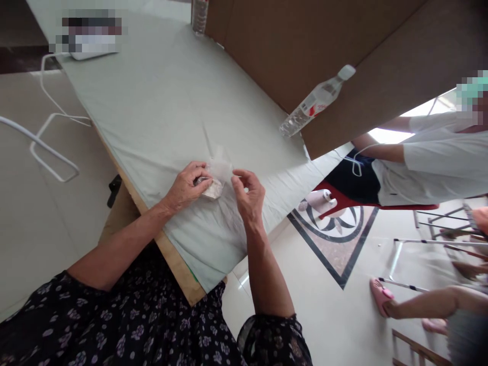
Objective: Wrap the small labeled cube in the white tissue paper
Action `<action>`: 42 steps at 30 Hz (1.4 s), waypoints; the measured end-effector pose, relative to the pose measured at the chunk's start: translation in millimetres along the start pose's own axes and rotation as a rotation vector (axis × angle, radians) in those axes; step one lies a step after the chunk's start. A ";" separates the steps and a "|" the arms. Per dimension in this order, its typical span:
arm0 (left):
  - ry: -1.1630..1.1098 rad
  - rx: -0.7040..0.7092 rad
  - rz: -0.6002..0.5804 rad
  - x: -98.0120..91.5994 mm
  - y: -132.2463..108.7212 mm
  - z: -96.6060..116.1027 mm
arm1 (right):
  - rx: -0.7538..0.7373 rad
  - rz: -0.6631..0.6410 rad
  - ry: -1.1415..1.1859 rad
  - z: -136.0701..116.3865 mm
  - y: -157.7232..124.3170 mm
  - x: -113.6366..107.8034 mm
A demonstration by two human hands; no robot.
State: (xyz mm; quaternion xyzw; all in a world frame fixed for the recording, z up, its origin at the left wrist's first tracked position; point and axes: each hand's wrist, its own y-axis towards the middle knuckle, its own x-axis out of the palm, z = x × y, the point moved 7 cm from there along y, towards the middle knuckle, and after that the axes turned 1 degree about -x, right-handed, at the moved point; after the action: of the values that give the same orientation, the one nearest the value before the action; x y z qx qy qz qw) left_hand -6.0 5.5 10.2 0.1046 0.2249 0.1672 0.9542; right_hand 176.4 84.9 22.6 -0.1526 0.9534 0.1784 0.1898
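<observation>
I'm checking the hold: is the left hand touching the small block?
Touching. The head view shows the left hand with its thumb lying over the edge of the small block.

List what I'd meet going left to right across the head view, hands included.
By their middles: partly blurred white object, left hand, small pale block, right hand, plastic bottle, nearer pink shoe. I left out overlapping things.
</observation>
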 end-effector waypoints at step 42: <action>-0.616 -0.474 -0.302 7.1 -2.8 -5.2 | 0.274 -0.242 0.320 9.0 0.1 31.6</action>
State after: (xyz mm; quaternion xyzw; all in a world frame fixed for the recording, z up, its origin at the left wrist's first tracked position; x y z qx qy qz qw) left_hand -1.7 6.2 2.1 -0.1072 -0.1029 0.0335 0.9883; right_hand 151.3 81.5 1.7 -0.2647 0.9614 -0.0032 0.0750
